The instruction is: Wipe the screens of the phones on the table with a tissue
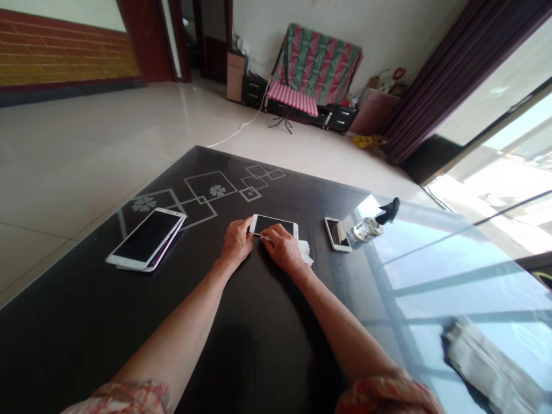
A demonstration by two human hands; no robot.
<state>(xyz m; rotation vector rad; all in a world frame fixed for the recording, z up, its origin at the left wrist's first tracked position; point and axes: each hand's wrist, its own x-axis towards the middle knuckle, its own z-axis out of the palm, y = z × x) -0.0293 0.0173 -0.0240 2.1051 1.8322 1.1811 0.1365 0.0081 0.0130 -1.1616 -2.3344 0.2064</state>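
Observation:
A white phone (276, 221) with a dark screen lies sideways in front of me, at the middle of the black table (250, 322). My left hand (237, 238) grips its left end, thumb and fingers closed on the edge. Across the phone's near long edge bends my right hand (282, 247), its fingers curled together. A white cloth (306, 252) with a zigzag edge sticks out from under that hand, and the fingers seem closed on part of it. The fingertips hide some of the screen and the cloth's other end.
On the left, a large white phone (149, 238) rests on another device. To the right are a smaller white phone (338, 234) and a clear spray bottle (368, 227) with a black nozzle. A grey cloth (491, 362) lies near the right corner. Window light reflects off the tabletop.

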